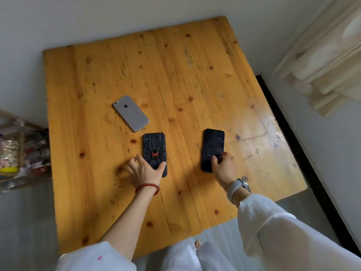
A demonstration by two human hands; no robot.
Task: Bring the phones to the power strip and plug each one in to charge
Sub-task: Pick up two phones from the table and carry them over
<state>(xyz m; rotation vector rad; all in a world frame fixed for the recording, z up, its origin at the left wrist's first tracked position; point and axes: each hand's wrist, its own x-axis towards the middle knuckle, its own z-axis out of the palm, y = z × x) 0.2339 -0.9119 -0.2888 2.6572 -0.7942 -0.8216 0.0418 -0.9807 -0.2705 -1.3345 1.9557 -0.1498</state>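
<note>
On the orange knotty-pine wooden table (195, 75), the silver phone (130, 113) lies behind-left of the spider-case black phone (154, 149); the plain black phone (212, 147) lies right.

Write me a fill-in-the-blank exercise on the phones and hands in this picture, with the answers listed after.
1. The number of phones on the wooden table is ____.
2. The left hand is on the phone with a red ____ design.
3. The silver phone lies with its ____ facing up.
4. The right hand wears a ____ on its wrist.

Answers: three; spider; back; watch

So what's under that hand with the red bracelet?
The left hand lies over the near end of the spider-case phone, which rests flat on the wooden table. The phone's bottom edge is covered by the hand, so any port cannot be seen.
</note>
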